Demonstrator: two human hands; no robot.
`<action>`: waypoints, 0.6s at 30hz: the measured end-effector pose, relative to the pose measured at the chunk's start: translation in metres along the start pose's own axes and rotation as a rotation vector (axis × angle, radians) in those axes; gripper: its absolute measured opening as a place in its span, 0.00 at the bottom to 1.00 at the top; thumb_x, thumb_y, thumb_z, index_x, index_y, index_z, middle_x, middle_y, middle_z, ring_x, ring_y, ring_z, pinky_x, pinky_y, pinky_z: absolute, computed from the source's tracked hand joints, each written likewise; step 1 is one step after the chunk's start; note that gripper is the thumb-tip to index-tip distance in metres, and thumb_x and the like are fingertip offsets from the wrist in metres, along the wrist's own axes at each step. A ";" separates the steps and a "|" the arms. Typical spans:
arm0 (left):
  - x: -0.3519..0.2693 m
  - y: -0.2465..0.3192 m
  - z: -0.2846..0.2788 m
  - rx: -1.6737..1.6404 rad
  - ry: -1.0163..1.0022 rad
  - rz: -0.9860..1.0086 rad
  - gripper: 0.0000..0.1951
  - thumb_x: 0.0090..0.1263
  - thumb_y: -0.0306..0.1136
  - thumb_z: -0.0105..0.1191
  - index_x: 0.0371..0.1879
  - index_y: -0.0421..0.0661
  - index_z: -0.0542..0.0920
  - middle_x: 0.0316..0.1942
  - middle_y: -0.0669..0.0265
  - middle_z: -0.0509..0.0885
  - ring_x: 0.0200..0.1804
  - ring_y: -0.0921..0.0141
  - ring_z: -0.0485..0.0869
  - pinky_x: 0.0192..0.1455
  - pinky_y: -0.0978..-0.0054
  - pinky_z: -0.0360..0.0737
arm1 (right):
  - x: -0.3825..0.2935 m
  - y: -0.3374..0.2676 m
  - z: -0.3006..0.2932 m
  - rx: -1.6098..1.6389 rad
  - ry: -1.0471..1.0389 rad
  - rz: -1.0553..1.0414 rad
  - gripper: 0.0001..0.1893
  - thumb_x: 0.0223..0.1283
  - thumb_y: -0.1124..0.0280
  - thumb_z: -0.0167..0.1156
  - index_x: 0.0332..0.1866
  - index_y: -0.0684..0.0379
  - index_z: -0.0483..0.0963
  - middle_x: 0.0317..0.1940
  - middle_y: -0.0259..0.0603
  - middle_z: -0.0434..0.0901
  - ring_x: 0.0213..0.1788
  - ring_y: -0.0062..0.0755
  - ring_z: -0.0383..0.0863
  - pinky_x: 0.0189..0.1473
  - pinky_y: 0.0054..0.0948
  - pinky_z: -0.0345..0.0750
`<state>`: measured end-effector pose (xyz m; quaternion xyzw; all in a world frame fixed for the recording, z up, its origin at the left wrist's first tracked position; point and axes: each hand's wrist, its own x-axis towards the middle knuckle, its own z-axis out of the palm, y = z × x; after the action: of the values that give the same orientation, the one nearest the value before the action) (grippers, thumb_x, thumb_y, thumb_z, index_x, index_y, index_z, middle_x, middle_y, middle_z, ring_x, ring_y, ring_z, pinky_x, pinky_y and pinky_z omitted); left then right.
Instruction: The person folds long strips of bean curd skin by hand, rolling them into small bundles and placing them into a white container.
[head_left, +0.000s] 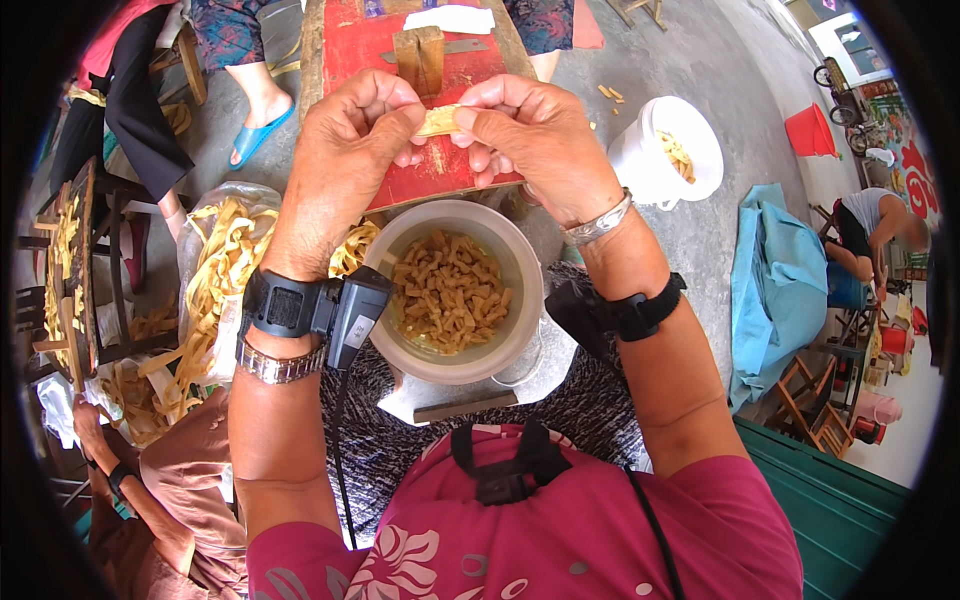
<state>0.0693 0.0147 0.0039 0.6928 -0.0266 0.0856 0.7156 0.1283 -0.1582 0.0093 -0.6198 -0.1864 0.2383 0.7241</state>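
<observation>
A short, flat yellowish food strip (440, 121) is stretched level between my two hands, above the near end of a red-topped wooden bench (356, 49). My left hand (346, 142) pinches one end between thumb and fingers. The other end is gripped by my right hand (536, 139), its thumb on top. Directly below, between my knees, a pale plastic bucket (382, 330) contains many short brownish-yellow rolled or knotted pieces (454, 292). A wooden block (418, 60) stands on the bench just beyond my hands, beside a flat metal blade (466, 46).
A clear plastic bag (201, 196) of long yellow strips stands at my left. On the right are a white bucket (637, 150) with some pieces and a blue cloth (780, 277). Other people sit at left and far right; another's slippered foot (262, 124) is beside the bench.
</observation>
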 end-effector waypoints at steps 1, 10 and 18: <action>0.001 -0.001 0.000 0.000 0.001 0.000 0.02 0.69 0.26 0.51 0.35 0.41 0.75 0.27 0.72 0.78 0.30 0.82 0.77 0.33 0.84 0.74 | 0.001 0.000 0.001 -0.008 0.003 -0.006 0.05 0.60 0.74 0.58 0.37 0.64 0.76 0.25 0.35 0.78 0.24 0.18 0.77 0.24 0.19 0.79; 0.001 -0.005 0.002 0.100 0.047 -0.002 0.02 0.68 0.23 0.51 0.32 0.40 0.75 0.26 0.73 0.77 0.29 0.83 0.74 0.31 0.85 0.73 | 0.007 0.005 0.004 -0.142 0.038 -0.027 0.04 0.57 0.75 0.58 0.33 0.66 0.76 0.23 0.36 0.78 0.22 0.17 0.77 0.22 0.19 0.78; 0.007 -0.018 0.004 0.368 0.112 0.056 0.02 0.67 0.23 0.52 0.32 0.39 0.75 0.25 0.73 0.76 0.27 0.85 0.73 0.30 0.86 0.72 | 0.006 0.005 0.004 -0.339 0.040 -0.058 0.04 0.56 0.76 0.59 0.32 0.66 0.76 0.20 0.35 0.77 0.19 0.17 0.76 0.21 0.20 0.77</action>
<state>0.0795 0.0107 -0.0131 0.8052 0.0102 0.1472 0.5744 0.1300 -0.1511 0.0044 -0.7321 -0.2273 0.1699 0.6192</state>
